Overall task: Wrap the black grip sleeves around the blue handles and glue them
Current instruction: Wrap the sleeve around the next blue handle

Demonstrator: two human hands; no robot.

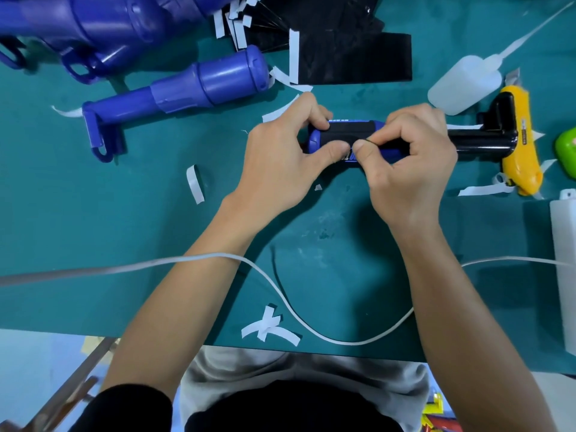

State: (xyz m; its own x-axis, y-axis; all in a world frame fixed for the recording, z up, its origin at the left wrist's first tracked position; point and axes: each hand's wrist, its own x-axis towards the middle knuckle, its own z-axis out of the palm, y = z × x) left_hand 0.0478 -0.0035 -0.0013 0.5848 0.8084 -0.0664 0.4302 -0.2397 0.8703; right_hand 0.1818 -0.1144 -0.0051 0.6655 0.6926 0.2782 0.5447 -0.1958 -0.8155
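A blue handle (314, 141) lies sideways at the middle of the green table, with a black grip sleeve (349, 132) wrapped around it. My left hand (280, 163) grips the handle's left end, thumb pressing the sleeve's lower edge. My right hand (408, 160) pinches the sleeve's seam with thumb and forefinger and covers the handle's right part. A black tube (480, 141) sticks out to the right of that hand. More black sleeve sheets (352, 54) lie at the back.
Other blue handles (174, 88) lie at the back left. A white glue bottle (464, 82), a yellow utility knife (523, 148) and a green object (567, 148) sit at right. White backing strips (194, 183) are scattered about. A white cable (280, 291) loops across the near table.
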